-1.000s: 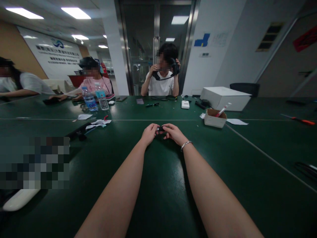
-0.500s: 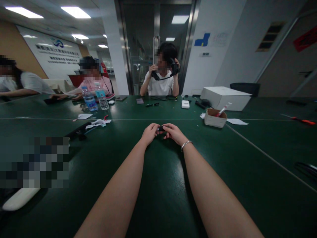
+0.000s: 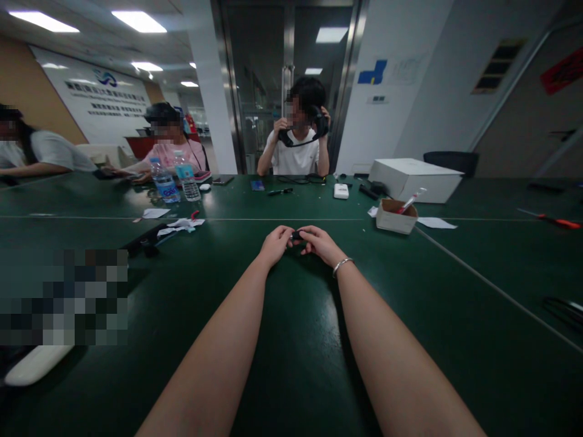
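Change since the earlier frames: hands unmoved; the person in pink at the far left of the table (image 3: 291,340) has drawn a hand closer in.

Left hand (image 3: 274,244): fingers pinched on one end of a small dark object (image 3: 296,235), low over the table's middle. Right hand (image 3: 320,243): fingers pinched on the other end; silver bracelet (image 3: 342,265) at the wrist.

Containers: open cardboard box (image 3: 395,216), right of the hands, holding a red-and-white pen-like item (image 3: 409,203) that sticks out above the rim. Closed white box (image 3: 413,179) behind it. Two water bottles (image 3: 175,180) at far left; fill level cannot be told.

Hard to make out: the dark object is mostly covered by the fingers, kind unclear. A blurred patch (image 3: 64,297) masks the near left. A white item (image 3: 36,365) is cut off at the left edge.
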A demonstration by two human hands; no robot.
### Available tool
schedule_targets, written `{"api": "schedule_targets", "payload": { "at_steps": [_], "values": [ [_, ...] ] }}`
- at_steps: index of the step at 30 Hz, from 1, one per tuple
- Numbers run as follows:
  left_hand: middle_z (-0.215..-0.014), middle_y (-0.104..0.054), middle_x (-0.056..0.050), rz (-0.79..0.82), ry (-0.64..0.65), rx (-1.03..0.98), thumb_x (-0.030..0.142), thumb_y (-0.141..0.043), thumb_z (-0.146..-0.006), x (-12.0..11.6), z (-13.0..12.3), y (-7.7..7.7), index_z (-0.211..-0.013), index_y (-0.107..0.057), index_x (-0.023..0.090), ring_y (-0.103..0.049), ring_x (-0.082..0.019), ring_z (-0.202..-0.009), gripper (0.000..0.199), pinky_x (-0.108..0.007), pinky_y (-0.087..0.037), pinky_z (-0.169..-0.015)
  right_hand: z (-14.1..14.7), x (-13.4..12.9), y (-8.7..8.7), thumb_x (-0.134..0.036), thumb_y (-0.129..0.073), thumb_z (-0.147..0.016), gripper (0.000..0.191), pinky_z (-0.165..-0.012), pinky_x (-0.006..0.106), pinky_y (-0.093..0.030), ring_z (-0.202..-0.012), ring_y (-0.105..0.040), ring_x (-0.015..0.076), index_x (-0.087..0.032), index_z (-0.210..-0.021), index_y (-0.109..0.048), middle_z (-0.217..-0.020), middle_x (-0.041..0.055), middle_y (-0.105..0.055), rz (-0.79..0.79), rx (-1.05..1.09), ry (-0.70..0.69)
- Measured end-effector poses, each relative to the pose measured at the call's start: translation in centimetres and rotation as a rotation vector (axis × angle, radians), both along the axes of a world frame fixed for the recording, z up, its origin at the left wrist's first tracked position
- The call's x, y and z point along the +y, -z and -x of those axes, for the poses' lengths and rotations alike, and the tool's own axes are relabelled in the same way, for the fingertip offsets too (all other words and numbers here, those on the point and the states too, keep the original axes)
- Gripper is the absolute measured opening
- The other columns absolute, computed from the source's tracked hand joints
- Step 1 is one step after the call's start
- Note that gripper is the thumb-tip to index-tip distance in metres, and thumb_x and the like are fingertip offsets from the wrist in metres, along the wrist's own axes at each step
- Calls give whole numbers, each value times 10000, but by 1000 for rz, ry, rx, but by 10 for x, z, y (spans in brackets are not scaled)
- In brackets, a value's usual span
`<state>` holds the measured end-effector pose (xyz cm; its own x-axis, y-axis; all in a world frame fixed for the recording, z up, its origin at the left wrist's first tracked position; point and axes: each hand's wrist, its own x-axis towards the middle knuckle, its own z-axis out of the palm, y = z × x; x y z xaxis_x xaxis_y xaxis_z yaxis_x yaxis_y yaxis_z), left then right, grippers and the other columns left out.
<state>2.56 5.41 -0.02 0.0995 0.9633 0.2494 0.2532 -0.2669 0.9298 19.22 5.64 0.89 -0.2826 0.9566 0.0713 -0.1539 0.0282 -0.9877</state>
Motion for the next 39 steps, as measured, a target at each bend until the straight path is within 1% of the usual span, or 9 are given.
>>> {"api": "schedule_targets", "payload": {
  "at_steps": [4,8,12,19,22,26,30,35,39],
  "values": [
    [-758,-626,-11,-9,-13,-17,249,-524,-838,-1,-2,-1,-1018,-637,180,-542,-113,-639,224,-219,-409,-592,0,1,1,-150,-624,-847,104,-486,216,-574,-371,-488,44,-170,-946,-605,-630,-33,-661,-7,8,19],
    [-689,-592,-3,-5,-20,-17,320,-461,-884,0,-1,0,-985,-648,183,-518,-118,-595,253,-225,-397,-558,0,1,1,-174,-634,-852,102,-490,218,-576,-370,-486,39,-168,-950,-606,-675,-14,-685,-7,9,5],
    [-802,-631,-18,-6,-43,11,283,-489,-861,0,0,0,-1001,-655,201,-552,-123,-664,232,-219,-403,-564,0,-1,-1,-203,-675,-833,132,-499,217,-578,-374,-488,37,-171,-943,-610,-670,-15,-682,-12,11,-4],
    [-823,-629,-28,-13,-38,16,314,-499,-870,-1,0,0,-997,-646,192,-551,-125,-675,230,-213,-403,-547,0,-1,-1,-179,-639,-852,109,-500,215,-575,-371,-483,37,-168,-954,-600,-670,-8,-688,-6,1,3],
    [-756,-613,-21,18,-30,5,353,-460,-898,0,0,0,-995,-642,189,-531,-122,-625,264,-217,-398,-533,0,-1,0,-198,-667,-835,136,-497,220,-576,-374,-485,39,-170,-949,-599,-667,-13,-683,-9,5,0],
    [-795,-630,-26,3,-34,19,292,-478,-884,1,0,1,-999,-647,189,-553,-121,-668,230,-212,-403,-555,0,0,0,-202,-679,-825,149,-501,224,-580,-371,-477,37,-169,-948,-601,-648,-22,-671,-8,-6,2],
    [-736,-612,-21,28,-43,19,366,-440,-906,0,0,0,-996,-646,181,-530,-125,-618,291,-224,-397,-536,0,0,0,-193,-669,-829,143,-500,222,-581,-371,-475,33,-163,-953,-604,-653,-22,-670,-11,-5,10],
    [-771,-630,-17,14,-48,16,273,-476,-873,-1,-1,-2,-995,-651,181,-546,-119,-643,232,-222,-408,-573,0,0,0,-191,-673,-823,143,-472,209,-566,-371,-478,35,-160,-945,-605,-664,-15,-679,-23,-10,22],
    [-734,-617,-15,11,-41,11,324,-457,-896,-1,-1,-2,-980,-651,178,-531,-121,-612,256,-228,-408,-561,1,-1,-1,-179,-651,-839,125,-487,217,-573,-369,-474,37,-163,-954,-604,-662,-9,-686,-8,-10,13]
  ]
}}
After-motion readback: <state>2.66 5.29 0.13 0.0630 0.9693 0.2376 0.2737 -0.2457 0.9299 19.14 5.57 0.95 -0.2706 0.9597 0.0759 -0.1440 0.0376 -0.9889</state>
